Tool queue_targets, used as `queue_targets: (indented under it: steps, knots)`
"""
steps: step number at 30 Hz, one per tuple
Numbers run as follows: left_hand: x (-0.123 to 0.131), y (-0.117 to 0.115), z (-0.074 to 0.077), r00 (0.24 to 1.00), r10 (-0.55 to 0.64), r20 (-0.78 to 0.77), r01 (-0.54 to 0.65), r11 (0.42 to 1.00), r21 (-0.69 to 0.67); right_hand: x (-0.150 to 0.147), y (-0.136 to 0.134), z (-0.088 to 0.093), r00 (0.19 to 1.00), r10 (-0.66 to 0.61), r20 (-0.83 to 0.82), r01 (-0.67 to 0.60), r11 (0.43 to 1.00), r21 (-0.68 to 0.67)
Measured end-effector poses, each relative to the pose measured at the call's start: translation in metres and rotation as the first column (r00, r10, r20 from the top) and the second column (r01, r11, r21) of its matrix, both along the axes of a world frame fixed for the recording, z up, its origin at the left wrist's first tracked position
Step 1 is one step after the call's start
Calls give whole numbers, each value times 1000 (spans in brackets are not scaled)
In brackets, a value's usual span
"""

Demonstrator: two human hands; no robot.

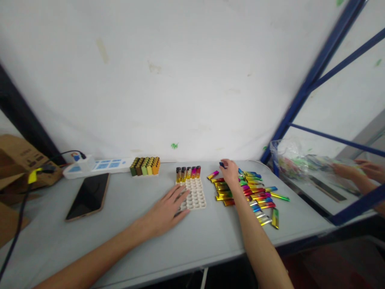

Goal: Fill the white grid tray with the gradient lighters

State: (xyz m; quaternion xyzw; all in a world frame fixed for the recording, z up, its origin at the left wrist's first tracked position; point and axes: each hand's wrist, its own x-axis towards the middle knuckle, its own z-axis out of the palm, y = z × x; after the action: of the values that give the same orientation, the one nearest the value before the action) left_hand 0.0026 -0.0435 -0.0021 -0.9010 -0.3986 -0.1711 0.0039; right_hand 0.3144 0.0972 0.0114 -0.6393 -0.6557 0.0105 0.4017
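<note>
The white tray [197, 196] lies on the grey table [207, 235] in front of the person, its many holes bare toward the near side, while a group of upright lighters [188, 173] fills its far edge, dark-topped, with gold bodies at the left and pink and red at the right. The left hand [168, 208] rests palm down on the tray's left side, fingers extended and a little apart, grasping nothing. The right hand [230, 171] is at the far left edge of the pile, fingers bent in toward the thumb, pinching a small dark item [222, 165] that is mostly hidden. Under and around that forearm spreads the pile of loose lighters [255, 196], shiny in gold, red, blue, pink and green, lying flat at various angles. Left of the tray, well apart from it, stands a tight block of lighters [146, 166], running from dark green to orange. Beyond that come a power strip [112, 164], a phone [88, 196] lying flat and, at the far left, a paper bag [18, 148] and a black cable [21, 216]. On the right, past a blue frame [309, 86], are a clear plastic bag [288, 156] and another person's hands [345, 170].
</note>
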Motion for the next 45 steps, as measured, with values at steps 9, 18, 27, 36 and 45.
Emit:
queue_targets:
  steps: [9, 18, 27, 36, 45]
  knots:
    - [-1, 1, -2, 1000, -4, 7, 4, 1000, 19, -36, -25, 24, 913, 401, -72, -363, 881, 304]
    - [1, -1, -1, 1000, 3, 1, -3, 1000, 22, -67, -40, 19, 811, 572, -123, -550, 817, 174]
    - [2, -1, -1, 1000, 8, 13, -8, 1000, 6, -88, -48, 12, 748, 641, -170, -629, 767, 124]
    - [3, -1, 0, 999, 4, 36, -4, 1000, -10, -91, -52, 16, 714, 662, -228, -670, 740, 55]
    - [3, -2, 3, 1000, 8, -5, -8, 1000, -20, -86, -48, 20, 786, 614, 75, -618, 774, 139]
